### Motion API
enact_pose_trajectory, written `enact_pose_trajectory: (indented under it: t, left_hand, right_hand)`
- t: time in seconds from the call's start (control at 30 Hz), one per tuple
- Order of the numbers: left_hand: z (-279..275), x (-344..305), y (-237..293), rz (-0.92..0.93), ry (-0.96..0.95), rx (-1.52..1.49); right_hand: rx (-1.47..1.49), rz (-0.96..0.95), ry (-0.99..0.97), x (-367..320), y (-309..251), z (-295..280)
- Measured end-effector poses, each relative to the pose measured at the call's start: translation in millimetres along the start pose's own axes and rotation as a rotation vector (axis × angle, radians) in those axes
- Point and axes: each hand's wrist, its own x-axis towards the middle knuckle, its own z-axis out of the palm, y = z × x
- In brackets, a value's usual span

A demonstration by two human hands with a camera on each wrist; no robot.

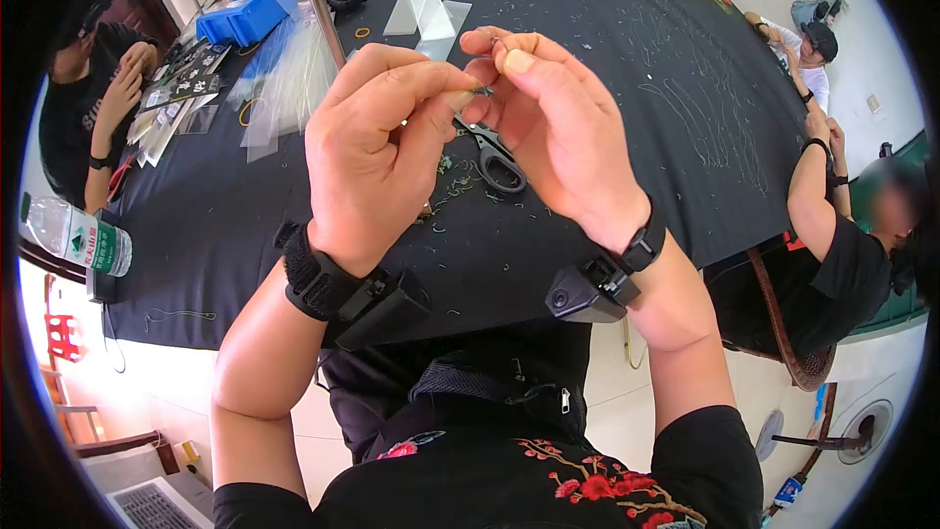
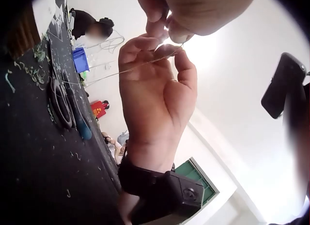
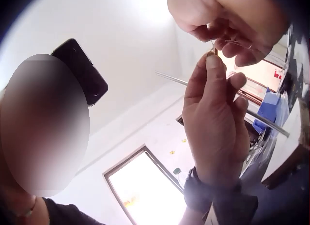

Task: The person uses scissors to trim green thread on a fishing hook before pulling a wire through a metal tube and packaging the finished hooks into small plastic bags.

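Both hands are raised over the black-covered table. The left hand (image 1: 377, 152) pinches a tiny dark green piece (image 1: 482, 91) between thumb and forefinger; what it is made of is too small to tell. Close beside it, the right hand (image 1: 563, 127) has thumb and forefinger pinched on a thin thread, its other fingers loosely bent. In the left wrist view the thread (image 2: 131, 69) runs from the fingertips down past the right hand (image 2: 155, 99). The right wrist view shows the left hand (image 3: 213, 123) upright, fingertips near the thread. Below the hands lie dark-handled scissors (image 1: 501, 171).
Green scraps (image 1: 450, 198) are scattered around the scissors. Clear plastic strips (image 1: 294, 88), a blue bin (image 1: 250, 15) and a metal pole (image 1: 318, 0) stand or lie at the left. A bottle (image 1: 78, 235) is at the left edge. Long threads (image 1: 700, 127) lie at right; other people sit on both sides.
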Motion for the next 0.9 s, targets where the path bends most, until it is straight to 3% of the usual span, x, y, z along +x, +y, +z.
enact_pose_trajectory:
  t: [0.07, 0.13, 0.27, 0.53, 0.77, 0.9]
  left_hand:
    - [-1.0, 0.8, 1.0, -0.054, 0.001, -0.037]
    - [-2.7, 0.1, -0.1, -0.034, -0.047, -0.019]
    - [-2.5, -0.6, 1.6, -0.046, -0.044, -0.029]
    - [-0.5, 0.0, 6.4, -0.079, 0.066, -0.026]
    - [-5.6, -1.7, 1.5, -0.001, -0.011, 0.044]
    - [-4.0, -3.1, 4.5, -0.079, 0.002, -0.007]
  right_hand:
    - [-0.018, -0.025, 0.057, 0.9, -4.8, 0.0]
    - [-0.254, -0.1, 0.051, 1.9, -8.6, -7.3]
    - [-0.337, -0.059, 0.008, 2.9, -8.3, -13.0]
    - [-0.374, -0.019, -0.069, -0.2, -10.5, -10.4]
    - [-0.419, -0.028, -0.124, 0.2, -10.5, -11.9]
    - [-0.417, -0.009, -0.135, 0.3, -9.3, -10.9]
